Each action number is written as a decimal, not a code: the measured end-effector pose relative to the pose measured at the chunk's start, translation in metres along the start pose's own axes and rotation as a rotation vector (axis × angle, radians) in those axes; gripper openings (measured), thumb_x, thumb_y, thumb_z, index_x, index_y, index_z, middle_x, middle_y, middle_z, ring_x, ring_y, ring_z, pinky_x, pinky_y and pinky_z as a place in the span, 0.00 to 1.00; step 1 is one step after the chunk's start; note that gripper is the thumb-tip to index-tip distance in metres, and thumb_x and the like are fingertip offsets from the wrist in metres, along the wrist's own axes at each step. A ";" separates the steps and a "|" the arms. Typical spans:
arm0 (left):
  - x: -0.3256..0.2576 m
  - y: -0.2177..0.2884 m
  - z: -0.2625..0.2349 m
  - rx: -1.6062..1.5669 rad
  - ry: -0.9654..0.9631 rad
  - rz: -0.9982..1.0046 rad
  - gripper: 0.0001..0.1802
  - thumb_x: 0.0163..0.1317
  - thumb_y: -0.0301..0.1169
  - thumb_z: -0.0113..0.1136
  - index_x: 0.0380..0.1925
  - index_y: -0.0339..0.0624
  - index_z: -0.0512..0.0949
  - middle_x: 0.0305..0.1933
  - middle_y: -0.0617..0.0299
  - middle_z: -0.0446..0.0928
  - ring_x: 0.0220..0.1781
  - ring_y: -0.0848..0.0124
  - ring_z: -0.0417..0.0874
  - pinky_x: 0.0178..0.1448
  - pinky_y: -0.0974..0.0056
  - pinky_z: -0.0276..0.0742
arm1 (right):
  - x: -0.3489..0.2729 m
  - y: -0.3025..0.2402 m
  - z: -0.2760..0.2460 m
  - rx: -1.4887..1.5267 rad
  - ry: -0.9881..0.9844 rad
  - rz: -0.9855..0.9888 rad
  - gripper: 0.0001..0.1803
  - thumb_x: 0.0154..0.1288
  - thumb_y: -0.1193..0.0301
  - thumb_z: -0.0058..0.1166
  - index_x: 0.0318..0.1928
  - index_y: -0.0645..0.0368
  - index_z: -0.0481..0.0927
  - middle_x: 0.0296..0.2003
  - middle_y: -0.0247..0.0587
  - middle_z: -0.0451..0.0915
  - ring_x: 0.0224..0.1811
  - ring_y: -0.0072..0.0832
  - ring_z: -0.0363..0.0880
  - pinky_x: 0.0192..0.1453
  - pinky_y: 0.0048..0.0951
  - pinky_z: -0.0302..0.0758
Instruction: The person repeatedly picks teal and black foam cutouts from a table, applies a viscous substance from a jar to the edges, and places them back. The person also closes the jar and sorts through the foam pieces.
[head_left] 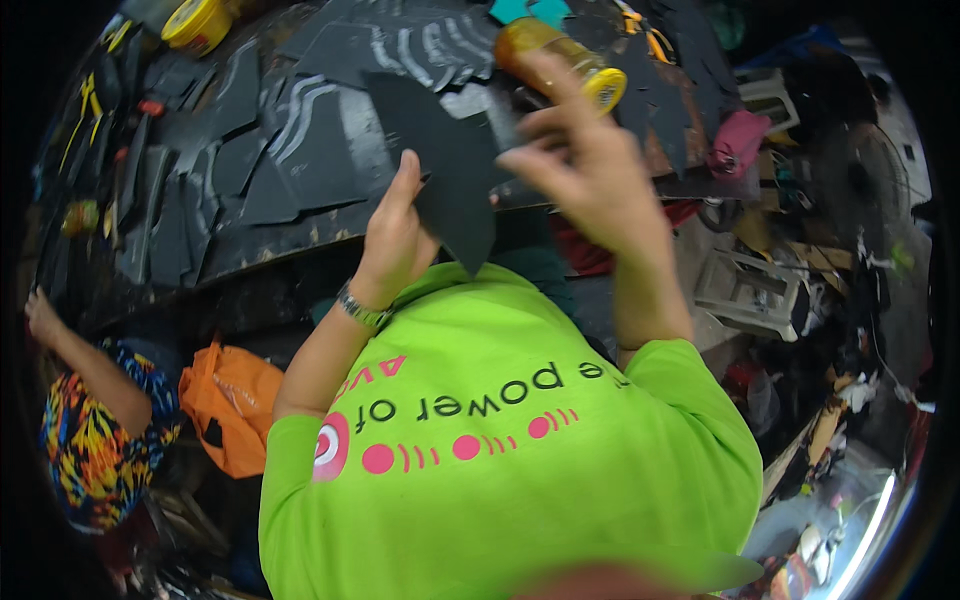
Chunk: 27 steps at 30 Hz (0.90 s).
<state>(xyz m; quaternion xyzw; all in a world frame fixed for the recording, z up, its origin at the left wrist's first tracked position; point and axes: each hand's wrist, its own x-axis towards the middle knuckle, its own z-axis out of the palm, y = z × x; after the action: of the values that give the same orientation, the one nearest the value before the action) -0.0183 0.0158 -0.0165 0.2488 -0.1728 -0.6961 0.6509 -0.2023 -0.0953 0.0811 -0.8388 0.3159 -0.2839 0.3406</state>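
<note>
My left hand (394, 238) grips a dark, flat piece of sheet material (440, 160), leaf-shaped with a pointed lower end. The thumb lies over its left edge, and the other fingers are partly hidden behind it. The piece is raised in front of my chest, by the table's near edge. To its right, my right hand (590, 160) is lifted, slightly blurred, with fingers apart and nothing visible in them. Just behind those fingertips is an amber jar (535, 50) with a yellow lid, apparently lying on its side.
Several dark cut pieces (320, 150), some with pale curved streaks, cover the dark table (300, 228). A yellow tub (196, 26) stands far left; orange-handled scissors (650, 38) lie far right. Another person's hand (42, 318) touches the table's left end. An orange bag (235, 405) and a pale stool (752, 292) flank me.
</note>
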 end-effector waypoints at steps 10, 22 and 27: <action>-0.016 0.013 0.009 0.519 -0.033 0.219 0.23 0.77 0.25 0.51 0.70 0.36 0.67 0.70 0.52 0.72 0.66 0.64 0.79 0.67 0.59 0.77 | 0.009 0.028 -0.047 0.414 0.451 -0.053 0.39 0.59 0.87 0.58 0.73 0.55 0.70 0.40 0.31 0.77 0.42 0.19 0.77 0.52 0.22 0.75; -0.024 0.022 -0.020 0.633 0.119 0.263 0.15 0.75 0.24 0.55 0.59 0.35 0.78 0.53 0.58 0.82 0.55 0.71 0.83 0.64 0.64 0.79 | -0.015 0.223 -0.152 -0.251 0.605 0.581 0.34 0.57 0.80 0.52 0.68 0.55 0.75 0.29 0.36 0.78 0.31 0.26 0.77 0.41 0.30 0.76; -0.025 0.024 -0.020 0.688 0.130 0.259 0.15 0.75 0.24 0.55 0.59 0.35 0.78 0.53 0.59 0.82 0.55 0.72 0.83 0.63 0.64 0.79 | -0.012 0.209 -0.133 -0.432 0.513 0.565 0.36 0.57 0.77 0.54 0.70 0.54 0.71 0.37 0.49 0.83 0.43 0.44 0.85 0.54 0.43 0.78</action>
<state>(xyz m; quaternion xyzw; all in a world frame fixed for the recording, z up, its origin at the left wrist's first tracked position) 0.0135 0.0400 -0.0168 0.4729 -0.3849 -0.4921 0.6214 -0.3719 -0.2576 0.0021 -0.6737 0.6596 -0.3061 0.1320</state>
